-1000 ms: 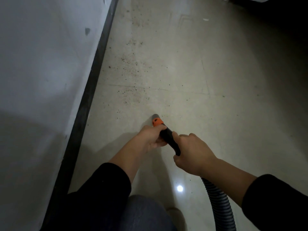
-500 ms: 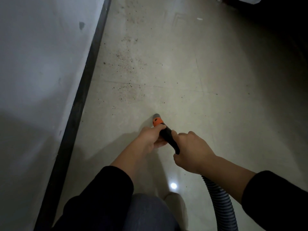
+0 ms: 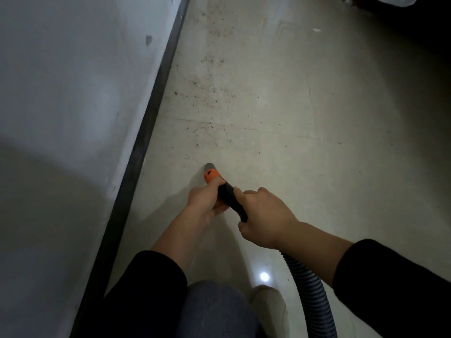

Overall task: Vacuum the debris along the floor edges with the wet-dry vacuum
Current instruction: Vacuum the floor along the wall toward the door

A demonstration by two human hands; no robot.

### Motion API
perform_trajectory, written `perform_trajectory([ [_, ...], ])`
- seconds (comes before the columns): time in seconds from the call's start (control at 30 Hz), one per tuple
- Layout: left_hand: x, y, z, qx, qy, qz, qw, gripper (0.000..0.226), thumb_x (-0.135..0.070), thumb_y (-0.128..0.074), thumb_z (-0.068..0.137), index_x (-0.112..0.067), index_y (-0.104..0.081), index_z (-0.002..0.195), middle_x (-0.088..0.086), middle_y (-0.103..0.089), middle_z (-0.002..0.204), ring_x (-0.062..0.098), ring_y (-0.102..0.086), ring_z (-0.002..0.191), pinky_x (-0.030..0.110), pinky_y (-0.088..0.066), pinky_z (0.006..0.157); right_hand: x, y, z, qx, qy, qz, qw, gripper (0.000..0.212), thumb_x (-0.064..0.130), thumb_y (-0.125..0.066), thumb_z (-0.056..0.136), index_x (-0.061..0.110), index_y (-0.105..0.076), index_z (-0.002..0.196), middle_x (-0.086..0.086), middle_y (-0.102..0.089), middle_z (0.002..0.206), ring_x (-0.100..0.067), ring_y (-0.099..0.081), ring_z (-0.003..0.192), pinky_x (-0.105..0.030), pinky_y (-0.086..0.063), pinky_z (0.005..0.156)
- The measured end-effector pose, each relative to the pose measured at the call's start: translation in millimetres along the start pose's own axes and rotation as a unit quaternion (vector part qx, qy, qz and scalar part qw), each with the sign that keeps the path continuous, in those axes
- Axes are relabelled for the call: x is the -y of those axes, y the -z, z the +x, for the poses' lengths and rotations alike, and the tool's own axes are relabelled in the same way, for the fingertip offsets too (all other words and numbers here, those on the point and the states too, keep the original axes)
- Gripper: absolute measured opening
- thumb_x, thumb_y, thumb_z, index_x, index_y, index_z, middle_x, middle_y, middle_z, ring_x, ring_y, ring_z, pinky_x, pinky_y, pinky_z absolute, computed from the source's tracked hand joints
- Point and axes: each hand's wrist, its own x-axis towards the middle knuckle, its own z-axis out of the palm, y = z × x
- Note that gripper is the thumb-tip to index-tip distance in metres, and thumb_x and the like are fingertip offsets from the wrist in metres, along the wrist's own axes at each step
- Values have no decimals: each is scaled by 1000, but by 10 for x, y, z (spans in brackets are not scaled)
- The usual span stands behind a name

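A black vacuum nozzle [image 3: 228,195] with an orange collar and a grey tip points down onto the pale floor, a short way from the wall. My left hand [image 3: 205,200] grips it just behind the orange collar. My right hand [image 3: 264,217] grips its rear end, where the ribbed grey hose [image 3: 307,286] leaves toward the lower right. Dark debris specks [image 3: 207,93] lie scattered on the floor ahead of the tip, along the black baseboard [image 3: 156,103].
A white wall [image 3: 73,93] fills the left side above the baseboard. My knee and a light shoe [image 3: 268,306] sit at the bottom. A dark object [image 3: 402,20] stands at the top right, with a small white scrap [image 3: 316,30] near it.
The view has swung so the wall and baseboard sit further right. The nozzle tip has crept a little forward toward the specks. Both hands keep their grips.
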Motion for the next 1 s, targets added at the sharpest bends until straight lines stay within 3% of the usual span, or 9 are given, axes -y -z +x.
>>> perform_trajectory([
  [0.17, -50, 184, 27, -27, -10, -28, 999, 37, -21, -64, 91, 3, -58, 118, 20, -68, 106, 29, -69, 90, 34, -58, 63, 131, -13, 130, 1, 33, 1, 999, 47, 17, -56, 84, 15, -40, 128, -6, -57, 97, -21, -39, 81, -31, -36, 63],
  [0.53, -140, 531, -11, -66, -19, -64, 996, 35, -22, -64, 91, 2, -59, 116, 21, -68, 108, 31, -68, 96, 35, -58, 65, 387, 3, 347, 21, 84, -8, 996, 50, 17, -56, 83, 15, -37, 130, -7, -58, 98, -23, -40, 82, -34, -44, 68],
  [0.77, -139, 749, -12, -89, -14, -89, 992, 43, -33, -62, 90, -2, -59, 120, 18, -68, 111, 29, -69, 96, 29, -56, 50, 557, -16, 458, 21, 122, -7, 992, 41, 17, -57, 80, 14, -43, 118, -8, -60, 94, -23, -40, 75, -31, -36, 61],
  [0.83, -157, 784, -12, -102, -20, -105, 989, 46, -35, -62, 88, -2, -59, 120, 17, -68, 109, 30, -70, 93, 32, -58, 55, 611, -10, 508, 21, 128, -6, 991, 40, 17, -58, 79, 14, -45, 117, -8, -60, 93, -23, -40, 74, -31, -34, 60],
  [0.93, -185, 829, -30, -137, -36, -111, 984, 31, -31, -62, 91, -4, -54, 106, 16, -64, 95, 29, -67, 84, 42, -58, 73, 695, -1, 569, 23, 140, 0, 990, 40, 17, -59, 78, 14, -47, 116, -9, -61, 92, -23, -42, 73, -31, -36, 60],
  [1.0, -204, 850, -45, -150, -44, -115, 981, 25, -26, -61, 93, -6, -50, 103, 15, -61, 91, 29, -64, 83, 43, -56, 72, 735, 0, 593, 25, 145, 3, 989, 40, 18, -60, 78, 13, -47, 116, -9, -60, 91, -23, -41, 72, -31, -36, 60],
])
